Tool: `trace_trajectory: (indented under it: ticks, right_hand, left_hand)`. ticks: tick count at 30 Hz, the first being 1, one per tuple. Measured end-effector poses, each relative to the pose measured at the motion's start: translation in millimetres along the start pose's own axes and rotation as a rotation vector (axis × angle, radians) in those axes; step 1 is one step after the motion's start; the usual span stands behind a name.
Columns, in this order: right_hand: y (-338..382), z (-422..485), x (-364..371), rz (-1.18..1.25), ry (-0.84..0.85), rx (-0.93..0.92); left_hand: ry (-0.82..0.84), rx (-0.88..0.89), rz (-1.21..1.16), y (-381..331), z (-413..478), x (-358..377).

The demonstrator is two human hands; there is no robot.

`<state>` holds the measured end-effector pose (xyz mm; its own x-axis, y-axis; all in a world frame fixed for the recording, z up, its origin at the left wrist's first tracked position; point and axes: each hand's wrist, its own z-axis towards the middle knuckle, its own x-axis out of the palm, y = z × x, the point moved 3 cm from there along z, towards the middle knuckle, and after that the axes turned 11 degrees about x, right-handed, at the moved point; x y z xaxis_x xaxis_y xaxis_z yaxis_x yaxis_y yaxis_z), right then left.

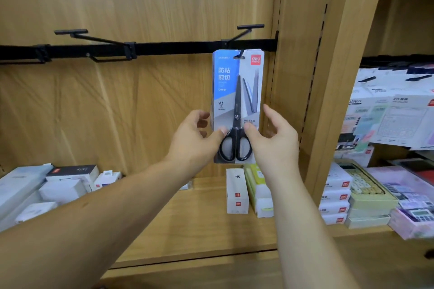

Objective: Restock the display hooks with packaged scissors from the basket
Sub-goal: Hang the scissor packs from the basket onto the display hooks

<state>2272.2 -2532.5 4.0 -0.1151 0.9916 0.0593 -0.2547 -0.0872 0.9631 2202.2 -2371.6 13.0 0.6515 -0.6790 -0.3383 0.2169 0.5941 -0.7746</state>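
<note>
While 2 hands pinch its lower edges, left hand (196, 138), right hand (273, 141), scissors pack (237, 91) hanging upright, blades pointing up.

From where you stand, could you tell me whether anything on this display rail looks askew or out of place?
The scissors pack hangs straight on the right-hand hook, steadied by both hands. The middle hook looks odd: it points sideways along the black rail rather than out toward the aisle, and it is empty.

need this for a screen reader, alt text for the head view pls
Both hands, left hand and right hand, steady a scissors pack hanging on the right hook of a black rail; the left hook is empty.
</note>
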Motion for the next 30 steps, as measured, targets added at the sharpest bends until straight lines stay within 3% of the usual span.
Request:
trace_trajectory:
  ticks: [4, 12, 16, 19, 21, 23, 26, 30]
  right_hand:
    - [-7, 6, 7, 0.021, 0.05, -0.037]
    - [-17, 5, 4, -0.178, -0.208, 0.009]
    - [5, -30, 2, -0.415, -0.411, -0.217]
    - [25, -66, 22, -0.47, -0.397, -0.448]
    - [33, -97, 47, -0.504, -0.315, -0.575]
    - [33, -134, 78, -0.506, -0.104, -0.596]
    - [4, -194, 124, -0.492, 0.275, -0.413]
    - [-58, -271, 180, -0.584, 0.66, -0.201]
  left_hand:
    - [0.07, 0.035, 0.0, 0, 9, 10]
    - [0.06, 0.004, 0.057, 4, 8, 14]
    - [0.087, -0.041, 0.049, 5, -25, -19]
    - [0.101, -0.069, 0.053, 7, -63, -59]
    - [0.096, -0.09, 0.058, 14, -93, -89]
    - [0.07, -0.112, 0.082, 27, -127, -123]
    - [0.037, -0.175, 0.153, 55, -183, -179]
    - [-0.015, -0.309, 0.268, 103, -259, -250]
